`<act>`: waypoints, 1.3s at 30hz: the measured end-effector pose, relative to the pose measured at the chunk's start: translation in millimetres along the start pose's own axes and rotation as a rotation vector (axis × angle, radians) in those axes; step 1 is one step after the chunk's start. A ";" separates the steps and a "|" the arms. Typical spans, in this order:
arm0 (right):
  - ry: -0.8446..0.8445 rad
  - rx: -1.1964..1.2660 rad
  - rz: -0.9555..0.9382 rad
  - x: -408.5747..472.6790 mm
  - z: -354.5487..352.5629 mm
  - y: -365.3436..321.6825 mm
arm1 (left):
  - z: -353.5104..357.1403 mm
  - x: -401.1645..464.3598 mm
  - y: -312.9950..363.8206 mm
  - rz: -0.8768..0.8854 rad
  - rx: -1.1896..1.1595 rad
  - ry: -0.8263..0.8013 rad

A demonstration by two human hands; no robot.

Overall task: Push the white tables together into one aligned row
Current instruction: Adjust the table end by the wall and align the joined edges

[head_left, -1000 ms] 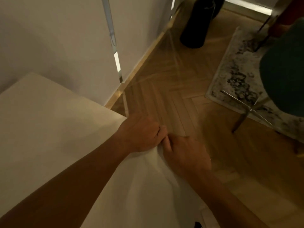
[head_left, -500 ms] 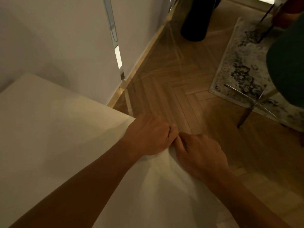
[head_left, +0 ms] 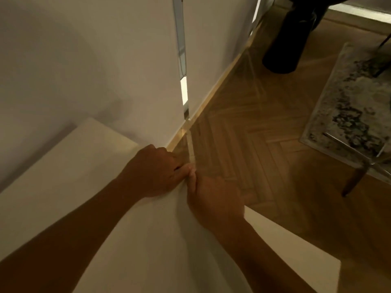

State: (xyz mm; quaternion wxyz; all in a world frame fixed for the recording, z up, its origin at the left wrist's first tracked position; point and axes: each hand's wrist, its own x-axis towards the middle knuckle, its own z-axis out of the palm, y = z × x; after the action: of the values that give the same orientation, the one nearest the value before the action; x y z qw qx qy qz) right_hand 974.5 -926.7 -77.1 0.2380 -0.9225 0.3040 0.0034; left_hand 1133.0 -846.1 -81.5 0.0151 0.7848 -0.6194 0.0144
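Note:
A white table [head_left: 69, 178] fills the lower left of the head view, its far side close to the wall. Both hands grip its far right corner. My left hand [head_left: 156, 170] lies on the top with the fingers curled over the edge. My right hand [head_left: 213, 199] holds the corner from the right side, touching the left hand. White surface [head_left: 285, 250] also shows to the right of my right forearm; I cannot tell whether it is the same table or a second one.
A white wall [head_left: 105, 60] with a vertical light strip [head_left: 183, 89] runs behind the table. Herringbone wood floor [head_left: 254, 134] lies ahead. A black cylindrical object [head_left: 289, 43] stands at the back, and a patterned rug [head_left: 355, 98] with a chair leg [head_left: 353, 182] lies at right.
The view has shifted, so the hands and corner now sit nearer the wall's skirting. More white surface shows at lower right. Both hands keep their grip on the corner.

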 end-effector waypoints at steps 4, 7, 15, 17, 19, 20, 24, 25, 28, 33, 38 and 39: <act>0.028 0.075 0.026 27.3 16.7 -24.5 | 8.0 -5.1 -32.0 -0.068 0.008 0.039; -0.007 0.060 0.014 31.7 20.9 -30.3 | 12.9 -7.7 -44.9 -0.027 -0.044 0.083; 0.030 -0.012 0.056 50.9 19.8 -61.8 | 8.7 -0.7 -85.2 -0.124 -0.082 -0.045; 0.048 -0.032 0.060 50.3 21.4 -63.1 | 11.3 -1.9 -83.2 -0.124 -0.065 -0.030; 0.054 -0.042 0.067 49.1 22.3 -63.3 | 12.0 -2.1 -82.4 -0.114 -0.057 0.001; 0.062 -0.046 0.067 49.8 23.1 -63.6 | 13.0 -1.7 -83.4 -0.116 -0.047 0.022; 0.094 -0.111 0.053 47.3 25.1 -63.3 | 15.7 -1.8 -82.3 -0.083 -0.009 0.054; 0.103 -0.153 0.034 45.7 25.3 -63.0 | 16.7 -3.3 -81.7 -0.075 0.000 0.067; 0.128 -0.174 0.030 47.8 29.9 -61.6 | 17.2 -5.9 -82.1 -0.076 0.016 0.104; 0.119 -0.086 0.064 51.7 32.6 -67.7 | 16.8 -10.1 -87.7 -0.123 -0.046 0.129; -0.003 -0.124 0.073 49.7 27.0 -70.8 | 13.5 -10.9 -85.9 -0.112 0.003 0.101; -0.025 -0.155 0.080 49.9 25.2 -71.7 | 13.8 -11.6 -85.7 -0.118 -0.012 0.082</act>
State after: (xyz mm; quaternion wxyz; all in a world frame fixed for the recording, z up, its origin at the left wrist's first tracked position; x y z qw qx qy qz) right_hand 1059.0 -893.2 -75.6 0.1694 -0.9251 0.3364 0.0477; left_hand 1213.7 -815.4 -96.3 0.0459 0.8187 -0.5709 0.0419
